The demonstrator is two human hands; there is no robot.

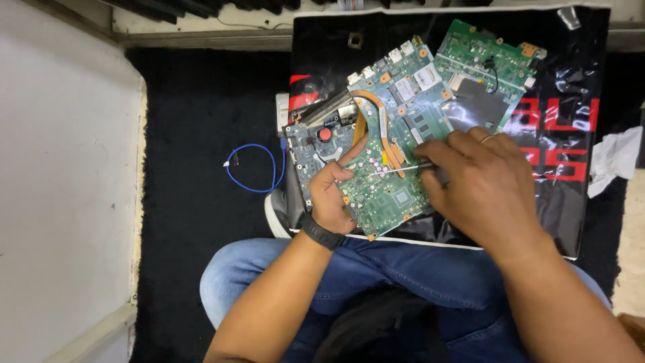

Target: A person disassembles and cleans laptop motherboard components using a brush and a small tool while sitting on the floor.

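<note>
Setting: a person sits cross-legged on a dark floor, a black printed bag (564, 134) spread ahead of the knees.
Board (376, 141): green laptop board lying flat on the bag, centre of view, partly overlapping a second board (487, 57) at the upper right.
Board axis: long axis runs diagonally, from the lower left near the left hand up to the port edge at the upper right; component face is up.
Heat pipe (376, 114): copper, curving from the fan (324, 134) across the board.
Left hand (334, 195): closed on the board's lower left edge, thumb on top, pinning it down.
Right hand (484, 181): closed around a thin tool (396, 169), gripping its handle end.
Tool axis: nearly horizontal, tip pointing left, resting at mid-board near the pink-marked spots.
Technique, in my judgement: hold the board firmly pinned, keep the tip light and low, away from small parts.
Other: blue cable (259, 168) looped on the floor to the left, well apart.
</note>
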